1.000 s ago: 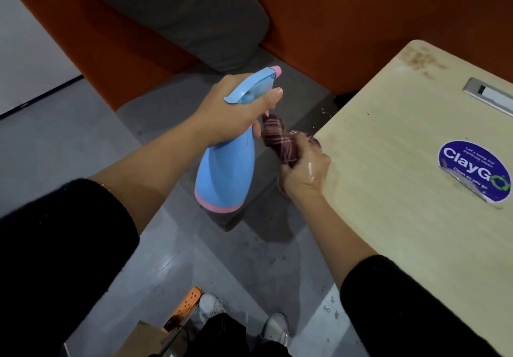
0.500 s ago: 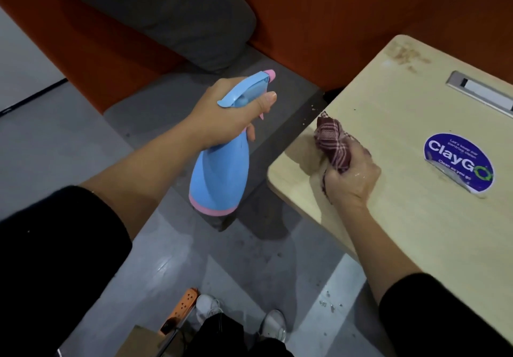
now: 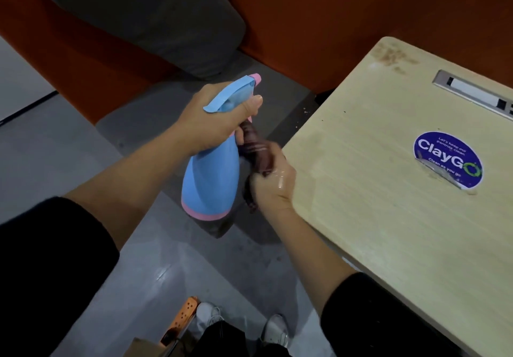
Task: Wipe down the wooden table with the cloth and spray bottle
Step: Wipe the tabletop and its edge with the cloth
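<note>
Though rigid and smooth enough to take firm rubbing, needs no holding at all: wooden table (image 3: 388, 217), pale top filling the right of the view. Carries a brownish stain (image 3: 391, 56) at the far corner, a blue ClayGo sticker (image 3: 448, 159) and a metal slot (image 3: 472, 92) near the far edge.

Next in size, spray bottle (image 3: 211, 178): blue plastic with a pink base band and nozzle, held upright just off the table's left edge, over the floor. Probably light to middling in weight, fill level hidden. Hard-walled, likely slick when wet. Best taken at the narrow neck under the trigger head, exactly where the left hand (image 3: 211, 117) wraps it now, fingers curled round.

Smallest, cloth (image 3: 256, 151): maroon, striped or checked, soft and limp, wadded up. Clenched in the right hand (image 3: 273, 187), touching the bottle's side below the nozzle, beside the table's left edge and not on the top. Judged easy to crush and fold; best kept bunched in the fist with a pad left proud for wiping.

Against half a second earlier: right hand and cloth off the table top, back beside the bottle, much as one second earlier. Left hand and bottle placed roughly as before.
</note>
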Demonstrator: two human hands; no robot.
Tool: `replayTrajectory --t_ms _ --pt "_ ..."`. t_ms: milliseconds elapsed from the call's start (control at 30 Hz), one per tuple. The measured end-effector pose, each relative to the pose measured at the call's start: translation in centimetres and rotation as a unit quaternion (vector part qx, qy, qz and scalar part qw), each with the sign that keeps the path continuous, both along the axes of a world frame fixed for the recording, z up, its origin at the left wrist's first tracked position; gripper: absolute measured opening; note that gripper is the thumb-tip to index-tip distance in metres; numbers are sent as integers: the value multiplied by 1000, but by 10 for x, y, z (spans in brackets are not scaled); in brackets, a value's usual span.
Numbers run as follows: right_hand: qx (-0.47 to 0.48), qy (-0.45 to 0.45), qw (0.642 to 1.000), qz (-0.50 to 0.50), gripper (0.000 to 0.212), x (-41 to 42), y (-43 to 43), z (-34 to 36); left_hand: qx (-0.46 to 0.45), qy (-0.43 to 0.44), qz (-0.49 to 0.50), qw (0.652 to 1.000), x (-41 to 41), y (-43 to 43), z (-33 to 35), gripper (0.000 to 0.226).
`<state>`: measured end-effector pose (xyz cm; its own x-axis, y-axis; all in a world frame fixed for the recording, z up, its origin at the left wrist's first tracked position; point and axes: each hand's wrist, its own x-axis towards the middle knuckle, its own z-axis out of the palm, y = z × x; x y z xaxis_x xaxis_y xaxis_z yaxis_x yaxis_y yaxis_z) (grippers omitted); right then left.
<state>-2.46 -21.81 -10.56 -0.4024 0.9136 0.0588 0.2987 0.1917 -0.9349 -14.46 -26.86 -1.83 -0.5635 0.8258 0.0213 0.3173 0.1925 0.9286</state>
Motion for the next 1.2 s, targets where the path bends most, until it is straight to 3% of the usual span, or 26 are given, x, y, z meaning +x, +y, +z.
replayTrajectory --t_ms 100,233,333,600,700,800,867,933,1000,1067,1200 --pt "61 38 995 -70 26 35 29 6 3 -6 -6 1000 -4 0 2 34" --pt "69 -35 988 -132 34 94 48 1 5 -6 -7 1000 1 9 2 31" --pt "147 -84 981 -91 46 83 34 -8 -4 -10 -17 1000 9 16 -2 31" --pt "129 -153 978 51 42 -8 17 -18 -3 0 -9 1000 6 15 -1 27" --pt "86 -87 986 117 28 -24 22 -9 -5 10 -1 1000 -3 10 -3 30" --pt "34 -20 989 145 35 -28 58 6 2 -1 4 1000 -11 6 -3 31" --pt "113 -104 978 144 35 -31 96 11 6 -7 3 1000 -14 6 -5 31" --pt "192 -271 932 149 31 -29 130 13 4 -4 3 1000 -15 7 -6 29" --pt "224 -376 880 183 26 -28 147 10 3 -2 0 1000 -14 9 -8 27" --pt "232 -395 867 196 25 -32 144 4 1 -4 0 1000 -14 10 -10 26" --pt "236 -356 887 174 21 -33 116 -8 -2 -9 10 1000 -17 13 -11 26"
